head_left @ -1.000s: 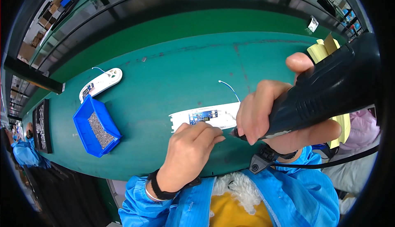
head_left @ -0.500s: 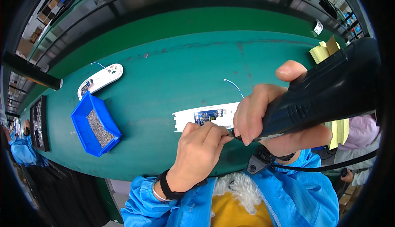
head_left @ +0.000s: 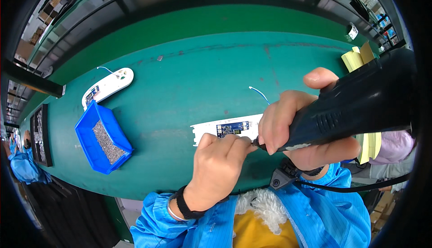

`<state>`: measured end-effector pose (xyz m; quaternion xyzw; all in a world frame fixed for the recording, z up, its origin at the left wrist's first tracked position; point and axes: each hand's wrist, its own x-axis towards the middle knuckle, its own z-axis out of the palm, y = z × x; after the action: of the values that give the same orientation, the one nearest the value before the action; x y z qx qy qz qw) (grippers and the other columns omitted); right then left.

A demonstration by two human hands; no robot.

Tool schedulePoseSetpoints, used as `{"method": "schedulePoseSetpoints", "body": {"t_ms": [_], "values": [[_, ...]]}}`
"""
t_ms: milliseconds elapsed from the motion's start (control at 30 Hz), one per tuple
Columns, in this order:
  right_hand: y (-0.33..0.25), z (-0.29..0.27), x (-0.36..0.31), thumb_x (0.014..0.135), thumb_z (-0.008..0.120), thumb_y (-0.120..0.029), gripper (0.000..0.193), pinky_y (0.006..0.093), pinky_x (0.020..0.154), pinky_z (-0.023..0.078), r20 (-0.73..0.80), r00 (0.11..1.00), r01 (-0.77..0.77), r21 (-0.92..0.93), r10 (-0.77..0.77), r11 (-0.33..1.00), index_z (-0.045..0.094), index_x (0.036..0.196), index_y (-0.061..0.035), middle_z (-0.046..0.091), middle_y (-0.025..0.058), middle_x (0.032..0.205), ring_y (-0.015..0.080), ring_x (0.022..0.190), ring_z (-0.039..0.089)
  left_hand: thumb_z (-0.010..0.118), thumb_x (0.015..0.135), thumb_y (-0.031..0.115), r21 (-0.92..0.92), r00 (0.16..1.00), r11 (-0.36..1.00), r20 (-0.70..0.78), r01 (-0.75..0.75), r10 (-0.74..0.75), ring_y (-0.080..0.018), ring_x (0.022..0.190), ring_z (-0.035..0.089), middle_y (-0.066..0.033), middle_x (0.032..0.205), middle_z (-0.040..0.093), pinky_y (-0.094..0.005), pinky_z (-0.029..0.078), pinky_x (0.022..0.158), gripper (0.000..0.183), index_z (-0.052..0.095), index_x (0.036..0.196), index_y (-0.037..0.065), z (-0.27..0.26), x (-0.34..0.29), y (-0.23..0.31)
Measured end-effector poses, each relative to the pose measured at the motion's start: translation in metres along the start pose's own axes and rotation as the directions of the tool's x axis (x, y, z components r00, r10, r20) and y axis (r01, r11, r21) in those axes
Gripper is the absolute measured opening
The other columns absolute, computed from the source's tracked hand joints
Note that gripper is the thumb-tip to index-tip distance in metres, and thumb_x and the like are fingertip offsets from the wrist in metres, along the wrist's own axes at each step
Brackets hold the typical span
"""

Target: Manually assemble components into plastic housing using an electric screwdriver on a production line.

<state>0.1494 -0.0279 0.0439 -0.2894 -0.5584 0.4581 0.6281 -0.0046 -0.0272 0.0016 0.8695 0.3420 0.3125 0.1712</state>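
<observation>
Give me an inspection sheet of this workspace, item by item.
Surface: green workbench, dark scuffs toward its far edge.
Job's things: white housing with blue circuit board; black electric screwdriver.
Clutter: blue bin of small grey parts; second white housing; black tray.
Grip: right hand wraps the screwdriver; left hand bunched at its tip, contents hidden.
Cables: black cable at lower right; blue-and-white wire beyond the first housing.
Surroundings: co-worker's blue garment at left; cardboard boxes.

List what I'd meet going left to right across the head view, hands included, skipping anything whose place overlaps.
Black tray, blue bin, left hand, right hand, pale pink bundle.
</observation>
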Motion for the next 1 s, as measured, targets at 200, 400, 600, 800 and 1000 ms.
{"method": "schedulePoseSetpoints", "body": {"t_ms": [200, 400, 600, 800, 1000], "values": [[0.020, -0.009, 0.008, 0.071, 0.040, -0.073, 0.087, 0.0284, 0.045, 0.042, -0.149, 0.988, 0.046, 0.072, -0.034, 0.996, 0.022, 0.127, -0.0095, 0.046, 0.0049, 0.059, 0.0158, 0.045, 0.049, 0.067, 0.064, 0.005, -0.028, 0.971, 0.985, -0.165, 0.170, -0.173, -0.0147, 0.053, 0.050, -0.0006, 0.066, 0.062, -0.0284, 0.031, 0.058, 0.020, 0.063, 0.084, 0.006, -0.027, 0.014, -0.019], [0.028, -0.014, 0.011, 0.069, 0.037, -0.076, 0.088, 0.0282, 0.043, 0.041, -0.157, 0.988, -0.015, -0.029, 0.010, 0.999, 0.023, 0.126, -0.0105, 0.045, 0.0041, 0.058, 0.0143, 0.043, 0.047, 0.070, 0.064, 0.008, -0.004, 0.993, 0.997, -0.086, 0.076, -0.076, -0.0155, 0.058, 0.051, -0.0005, 0.066, 0.061, -0.0293, 0.031, 0.061, 0.022, 0.064, 0.085, 0.007, -0.019, 0.012, -0.041], [0.018, -0.009, 0.013, 0.074, 0.033, -0.074, 0.084, 0.0287, 0.043, 0.042, -0.151, 0.982, 0.122, 0.081, -0.109, 0.989, 0.022, 0.128, -0.0101, 0.043, 0.0028, 0.059, 0.0137, 0.043, 0.046, 0.065, 0.071, 0.014, -0.203, 0.984, 0.968, 0.123, 0.149, -0.126, -0.0190, 0.063, 0.052, -0.0033, 0.067, 0.056, -0.0318, 0.033, 0.062, 0.015, 0.064, 0.084, 0.007, -0.007, 0.020, -0.020], [0.005, -0.015, 0.011, 0.076, 0.034, -0.071, 0.082, 0.0301, 0.046, 0.043, -0.069, 0.979, 0.199, 0.134, -0.191, 0.971, 0.020, 0.130, -0.0098, 0.047, 0.0051, 0.062, 0.0150, 0.045, 0.049, 0.065, 0.072, 0.011, -0.278, 0.986, 0.955, 0.152, 0.108, -0.068, -0.0196, 0.062, 0.053, -0.0034, 0.068, 0.057, -0.0315, 0.034, 0.062, 0.008, 0.063, 0.079, 0.007, -0.001, 0.026, -0.016], [-0.001, -0.017, 0.006, 0.077, 0.036, -0.070, 0.082, 0.0306, 0.047, 0.044, -0.048, 0.983, 0.182, 0.224, -0.175, 0.958, 0.018, 0.131, -0.0112, 0.049, 0.0061, 0.065, 0.0160, 0.048, 0.051, 0.067, 0.069, 0.011, -0.269, 0.997, 0.963, 0.078, 0.023, -0.002, -0.0181, 0.062, 0.054, -0.0016, 0.067, 0.057, -0.0306, 0.033, 0.061, 0.008, 0.061, 0.073, 0.008, 0.000, 0.023, -0.012]]}}
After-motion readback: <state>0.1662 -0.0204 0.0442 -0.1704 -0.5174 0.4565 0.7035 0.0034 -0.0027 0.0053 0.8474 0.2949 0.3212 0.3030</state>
